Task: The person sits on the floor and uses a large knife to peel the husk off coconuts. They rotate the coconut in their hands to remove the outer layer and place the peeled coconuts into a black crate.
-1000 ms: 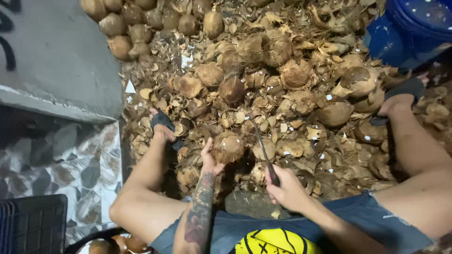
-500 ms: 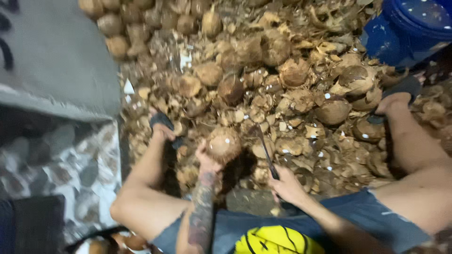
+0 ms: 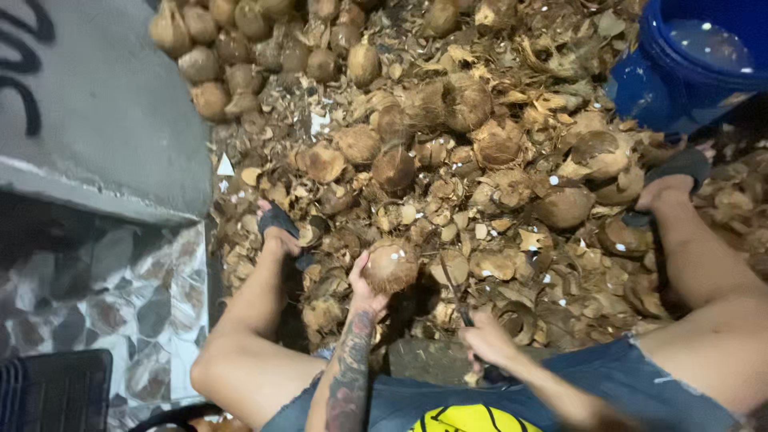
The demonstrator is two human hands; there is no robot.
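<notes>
1. Left hand, lower centre: fingers clasped under a husked coconut.
2. Right hand, just right of it: fist closed on a knife, blade pointing up.
3. Blue bucket, upper right corner.

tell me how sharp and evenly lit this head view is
Head view: soft overall, with the right hand and its knife motion-blurred; the coconut in the left hand is well lit; the tiled floor lies in shadow; glints on the blue bucket.

Outdoor coconut-husking spot: heaped husks, whole coconuts, concrete slab, blue bucket.
</notes>
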